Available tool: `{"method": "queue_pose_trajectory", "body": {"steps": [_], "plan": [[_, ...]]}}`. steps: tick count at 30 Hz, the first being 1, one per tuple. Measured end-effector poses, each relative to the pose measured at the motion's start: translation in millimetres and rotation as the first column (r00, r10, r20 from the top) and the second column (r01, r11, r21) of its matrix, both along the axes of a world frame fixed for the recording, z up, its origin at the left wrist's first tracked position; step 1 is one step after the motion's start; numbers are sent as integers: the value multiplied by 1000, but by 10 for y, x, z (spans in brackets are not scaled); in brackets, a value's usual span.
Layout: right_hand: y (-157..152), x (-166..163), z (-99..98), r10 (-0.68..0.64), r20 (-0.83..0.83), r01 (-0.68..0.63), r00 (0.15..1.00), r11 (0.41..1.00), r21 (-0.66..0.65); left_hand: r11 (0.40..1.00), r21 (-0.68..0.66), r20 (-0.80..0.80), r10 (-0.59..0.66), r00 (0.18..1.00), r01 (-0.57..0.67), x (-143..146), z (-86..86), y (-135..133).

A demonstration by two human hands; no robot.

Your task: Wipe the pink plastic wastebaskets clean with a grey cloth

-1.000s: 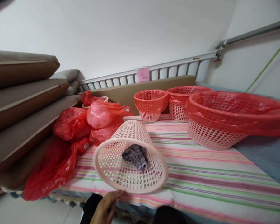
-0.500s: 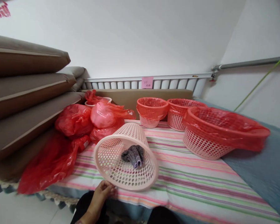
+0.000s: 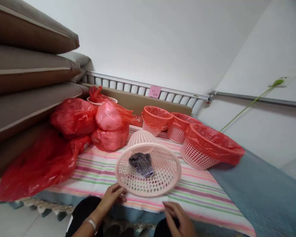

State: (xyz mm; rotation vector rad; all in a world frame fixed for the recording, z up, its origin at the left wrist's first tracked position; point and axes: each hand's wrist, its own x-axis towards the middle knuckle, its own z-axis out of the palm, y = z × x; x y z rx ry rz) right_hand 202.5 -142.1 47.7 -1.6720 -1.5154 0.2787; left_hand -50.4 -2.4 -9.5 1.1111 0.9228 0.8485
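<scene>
A pale pink mesh basket (image 3: 148, 193) lies on its side on the striped cloth, its wide mouth facing me. Inside it rests a crumpled dark grey knitted item with a pale purple edge (image 3: 141, 164), which looks like a sock. At the lower left of the rim is my left hand (image 3: 113, 195), its curled fingers closed at the basket edge. My right hand (image 3: 177, 217) is just below the rim on the right, apart from the basket, thumb and fingers spread and holding nothing.
Red plastic bags (image 3: 75, 117) sit to the left beside stacked cushions (image 3: 32, 65). Several pink baskets lined with red bags (image 3: 199, 156) stand back right. A pink note (image 3: 155, 91) hangs on the radiator. Striped cloth (image 3: 207, 194) covers the bed's near part.
My right hand has come into view at the bottom. The basket's mouth has turned, tipping more upward and sitting further right in view. The camera view has tilted.
</scene>
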Motion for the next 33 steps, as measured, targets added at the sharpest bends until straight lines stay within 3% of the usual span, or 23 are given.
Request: {"method": "queue_pose_trajectory", "body": {"steps": [1, 3, 7, 11, 17, 21, 25, 29, 33], "plan": [[241, -96, 50, 85, 123, -83, 989, 996, -17, 1000, 8, 1, -8, 1000, 8, 25, -25, 28], [770, -256, 83, 74, 327, -82, 942, 997, 12, 999, 30, 10, -14, 1000, 14, 80, -62, 97], [1775, -347, -130, -99, 554, 138, 827, 990, -29, 987, 159, 10, -42, 999, 39, 167, -68, 331], [2371, -208, -428, -131, 627, 283, 767, 947, -149, 941, 321, -92, -85, 992, 111, 252, -66, 668], [2843, -153, -525, -192, 689, 361, 699, 926, -108, 962, 216, -125, -142, 982, 167, 364, -56, 998], [3244, -182, -514, -258, 665, 468, 701, 870, -156, 957, 151, -137, -230, 964, 249, 335, 5, 1088], [3526, -151, -482, -222, 650, 447, 727, 871, -203, 960, 10, -93, -277, 956, 279, 322, -44, 1142], [3512, -165, -407, -184, 604, 416, 776, 868, -271, 959, 15, -78, -279, 957, 281, 334, -85, 1147], [3060, -344, -348, -146, 570, 363, 808, 886, -288, 963, 34, -39, -266, 963, 267, 339, -41, 1121]]}}
